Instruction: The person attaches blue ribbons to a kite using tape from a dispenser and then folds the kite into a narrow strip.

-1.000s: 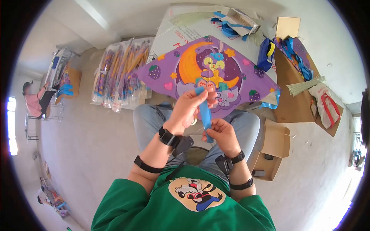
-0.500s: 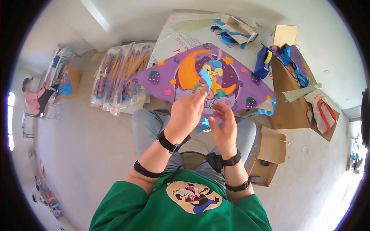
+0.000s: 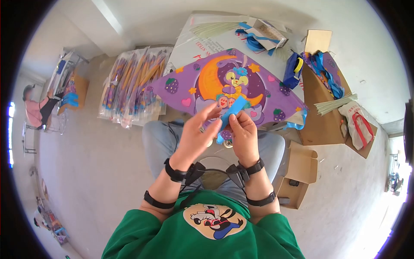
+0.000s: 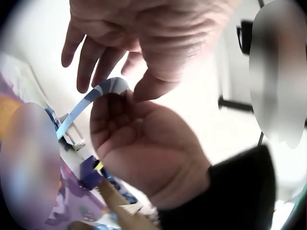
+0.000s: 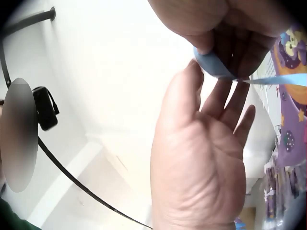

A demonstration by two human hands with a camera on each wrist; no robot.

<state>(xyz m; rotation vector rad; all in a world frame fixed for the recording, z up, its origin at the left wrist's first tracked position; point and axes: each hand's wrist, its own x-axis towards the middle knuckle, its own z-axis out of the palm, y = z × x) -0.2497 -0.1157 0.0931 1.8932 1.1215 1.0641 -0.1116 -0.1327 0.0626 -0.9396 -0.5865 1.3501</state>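
Between my hands a blue ribbon [image 3: 233, 111] stands up in a short strip. My right hand [image 3: 246, 140] pinches it between thumb and curled fingers, seen close in the right wrist view, where the ribbon [image 5: 213, 64] bends over at the thumb. My left hand [image 3: 194, 136] is beside it with fingers spread and fairly straight, the thumb and fingertips close to the ribbon. In the left wrist view that left hand [image 4: 148, 43] hangs over the right hand [image 4: 144, 139]. A purple kite [image 3: 172, 86] with a rabbit and moon print lies just beyond both hands.
Bagged kites [image 3: 133, 82] lie to the left of the board [image 3: 185, 47]. A blue tape dispenser [image 3: 293, 71] sits near the kite's right side, beside a cardboard box [image 3: 315, 125] with ribbons. An opened small carton [image 3: 297, 172] is by my right knee. A person [image 3: 36, 108] sits far left.
Both hands pinched the ribbon at first; then the left held it while the right opened. Now the right pinches it and the left has let go and spread its fingers.
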